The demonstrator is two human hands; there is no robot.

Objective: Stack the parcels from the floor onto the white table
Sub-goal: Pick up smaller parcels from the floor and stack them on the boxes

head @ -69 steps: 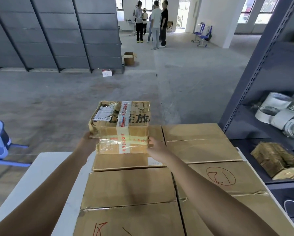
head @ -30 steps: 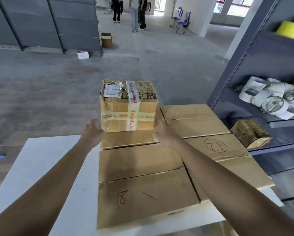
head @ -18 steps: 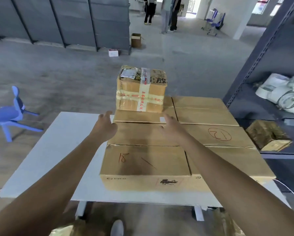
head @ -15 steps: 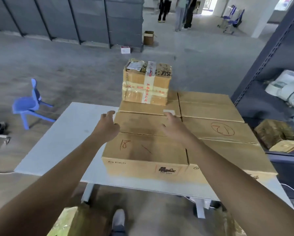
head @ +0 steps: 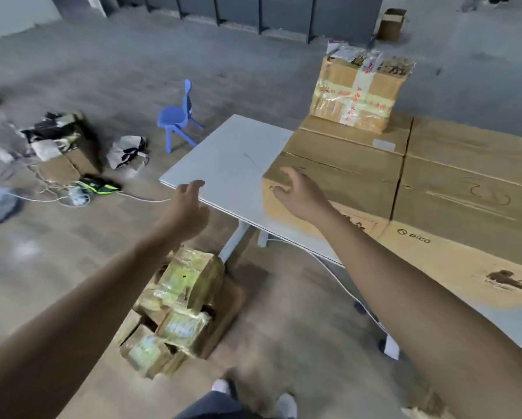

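A taped brown parcel stands on top of the large flat cartons that cover the white table. A heap of taped parcels lies on the floor beside the table leg, below my arms. My left hand hovers empty over the table's near corner, fingers relaxed. In front of the nearest carton's corner my right hand is also empty, with fingers spread. Neither hand touches a parcel.
A small blue chair stands left of the table. Bags, an open box and white cables lie on the floor at the left. An open carton sits by the grey lockers. My feet are near the heap.
My hands let go of the taped parcel, which now rests on the cartons. Both hands drew back empty, and my view swung left and down toward the heap on the floor.
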